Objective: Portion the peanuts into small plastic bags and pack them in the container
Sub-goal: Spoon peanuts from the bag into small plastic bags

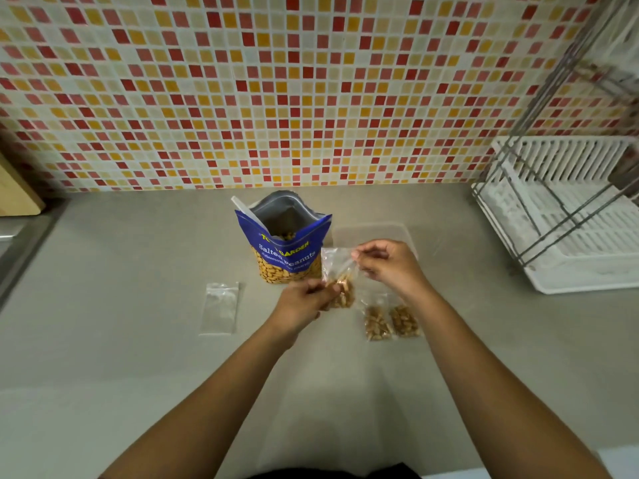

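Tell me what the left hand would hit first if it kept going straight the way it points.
The left hand already touches the held small bag; beyond that, probably the clear container, though depth is unclear.

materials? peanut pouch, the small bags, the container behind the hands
Peanut pouch: printed plastic film, likely foil-lined, given its matte silver inside. Small bags, filled and empty: thin clear plastic, glossy; contents show through. Container: seemingly translucent frosted plastic; the counter shows faintly through.
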### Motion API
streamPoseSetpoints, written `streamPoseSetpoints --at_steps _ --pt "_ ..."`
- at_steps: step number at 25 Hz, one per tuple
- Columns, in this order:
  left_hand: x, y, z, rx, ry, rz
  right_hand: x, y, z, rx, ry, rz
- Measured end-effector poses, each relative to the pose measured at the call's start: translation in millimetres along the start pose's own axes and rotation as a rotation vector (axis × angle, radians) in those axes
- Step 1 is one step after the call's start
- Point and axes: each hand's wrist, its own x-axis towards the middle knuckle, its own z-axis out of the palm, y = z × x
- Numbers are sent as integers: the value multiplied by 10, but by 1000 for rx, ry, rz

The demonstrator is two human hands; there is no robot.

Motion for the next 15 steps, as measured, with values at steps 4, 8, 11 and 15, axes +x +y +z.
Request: streamPoseSetpoints --at_steps 4,8,11,15 --pt "96 -426 110 51 59 -183 58 573 172 -409 85 -69" --pt "156 -550 245 389 123 -97 104 858 215 -640 118 -55" --pt "166 -548 288 568 114 -54 131 945 231 -800 131 -75" --pt "119 -446 101 621 143 -31 117 866 256 -797 214 -195"
